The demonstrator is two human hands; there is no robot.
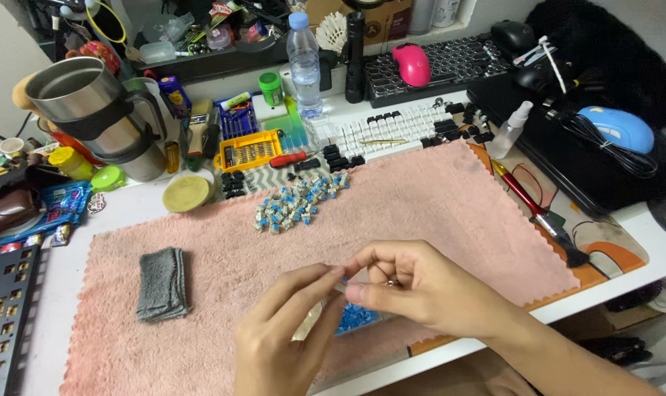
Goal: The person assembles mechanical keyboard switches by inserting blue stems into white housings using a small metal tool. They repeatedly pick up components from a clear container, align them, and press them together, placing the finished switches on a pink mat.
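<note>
**Small switch pinched over pink cloth**

Spread across the desk: pink towel (pixel 436 198). Farther back, a pile of blue key switches (pixel 298 202); left, a folded grey cloth (pixel 161 284). Right hand (pixel 421 286) and left hand (pixel 285 334) meeting low centre, fingertips closed on a tiny, mostly hidden switch (pixel 389 281). Probably light, rigid, with bendable pins; best pinched by the housing sides. Orientation and long axis: cannot tell.

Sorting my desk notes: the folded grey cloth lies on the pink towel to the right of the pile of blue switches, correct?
Not quite. The head view shows the folded grey cloth on the pink towel to the left of the pile of blue switches, not the right.
</note>
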